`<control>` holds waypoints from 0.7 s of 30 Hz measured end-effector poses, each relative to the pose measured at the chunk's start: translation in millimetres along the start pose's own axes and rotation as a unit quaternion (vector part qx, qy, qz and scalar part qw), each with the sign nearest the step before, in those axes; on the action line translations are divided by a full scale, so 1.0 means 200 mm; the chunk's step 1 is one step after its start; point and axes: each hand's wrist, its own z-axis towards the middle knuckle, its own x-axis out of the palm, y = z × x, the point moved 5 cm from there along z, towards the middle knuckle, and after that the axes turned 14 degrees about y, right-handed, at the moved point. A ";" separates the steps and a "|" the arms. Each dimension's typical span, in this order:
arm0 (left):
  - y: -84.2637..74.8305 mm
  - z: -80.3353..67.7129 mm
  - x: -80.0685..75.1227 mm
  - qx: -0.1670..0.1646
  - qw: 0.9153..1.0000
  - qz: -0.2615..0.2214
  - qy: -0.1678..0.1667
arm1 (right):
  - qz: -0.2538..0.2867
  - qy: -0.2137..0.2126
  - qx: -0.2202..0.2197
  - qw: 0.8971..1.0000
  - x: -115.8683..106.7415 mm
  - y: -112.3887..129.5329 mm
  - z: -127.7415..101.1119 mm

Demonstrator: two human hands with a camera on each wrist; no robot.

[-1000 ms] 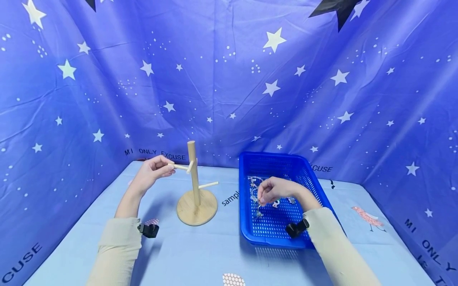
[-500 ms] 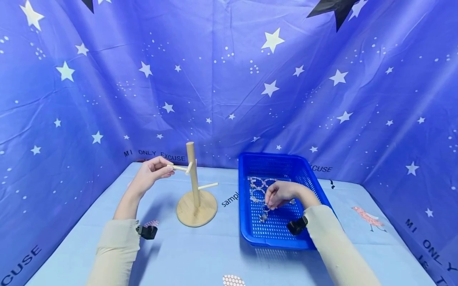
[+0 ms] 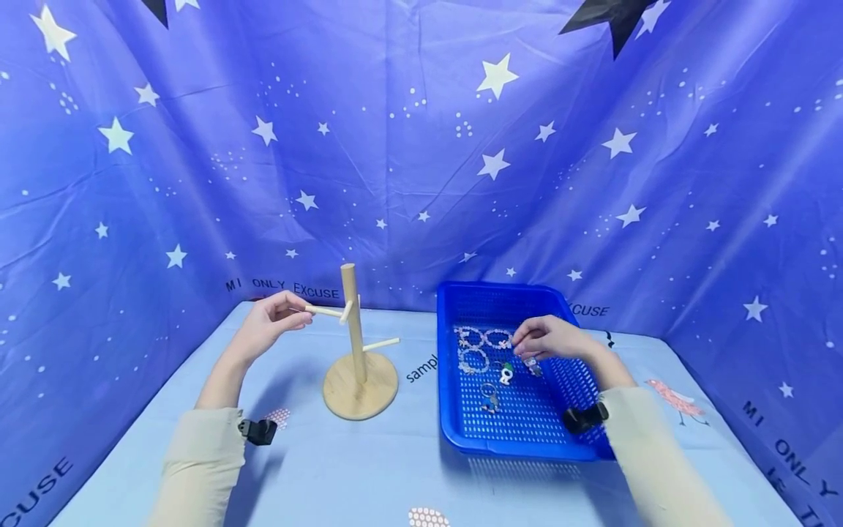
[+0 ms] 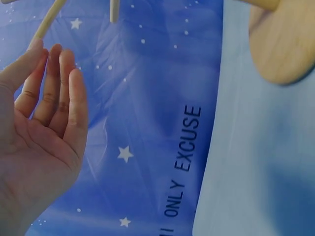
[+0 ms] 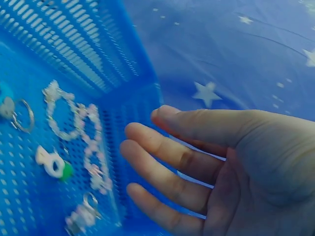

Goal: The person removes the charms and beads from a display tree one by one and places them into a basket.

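My left hand (image 3: 268,322) pinches the end of an upper peg (image 3: 324,311) on a wooden stand (image 3: 353,322) with a round base. In the left wrist view, thumb and forefinger meet on the peg (image 4: 50,18) while the other fingers stay extended. Over the right part of a blue plastic basket (image 3: 514,446) is my right hand (image 3: 556,342), its fingers loosely bent and holding nothing. Beaded bracelets (image 3: 474,360) lie at the basket's left and back. A keyring (image 3: 489,402) with a small charm lies nearer the front. Another keyring (image 5: 54,164) has a white and green charm.
A further keyring (image 3: 533,366) lies just below my right fingers. The stand is left of the basket on a pale blue printed cloth (image 3: 356,468). A blue starry curtain (image 3: 395,146) encloses the back and sides.
My right hand has let go of the keyring, which now lies on the basket floor, and has moved right and back. My left hand keeps its pinch on the peg.
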 end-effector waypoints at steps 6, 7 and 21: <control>0.00 -0.04 -0.05 0.002 0.999 0.032 -0.005 | -0.002 -0.046 -0.038 0.998 -0.09 -0.02 -0.19; 0.00 -0.05 -0.05 0.002 0.999 0.035 -0.008 | -0.001 -0.058 -0.041 0.997 -0.10 -0.03 -0.23; 0.04 -0.11 -0.12 -0.007 0.999 0.048 -0.021 | 0.052 -0.198 -0.132 0.970 -0.16 -0.14 -0.53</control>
